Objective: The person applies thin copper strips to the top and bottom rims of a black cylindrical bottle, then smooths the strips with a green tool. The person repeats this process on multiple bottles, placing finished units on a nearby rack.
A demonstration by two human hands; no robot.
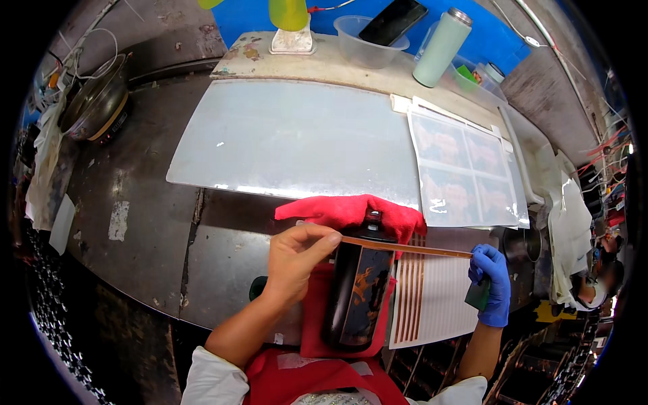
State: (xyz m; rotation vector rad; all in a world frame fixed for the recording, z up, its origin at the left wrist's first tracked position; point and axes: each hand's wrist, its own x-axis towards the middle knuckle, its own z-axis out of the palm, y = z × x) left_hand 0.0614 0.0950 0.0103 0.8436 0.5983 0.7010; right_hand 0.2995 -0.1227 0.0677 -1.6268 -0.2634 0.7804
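A thin copper-coloured strip (412, 249) is stretched between my hands, passing over the shoulder of a black bottle (337, 297). The bottle has a dark panel with an orange pattern and lies on red cloth (324, 210), neck away from me. My bare left hand (300, 260) pinches the strip's left end between thumb and forefinger. At the other end, my right hand (491, 283), in a blue glove, has its fingers closed on the strip. A small dark green flat piece (477, 295) is also held in that hand. Whether the strip touches the bottle, I cannot tell.
Right of the bottle lies a white backing sheet (442, 304) with several copper strips. Beyond it are clear printed sheets (466, 169) on a pale board (290, 135). A green flask (442, 47) and a plastic tub (361, 50) stand behind. A metal pan (98, 104) sits far left.
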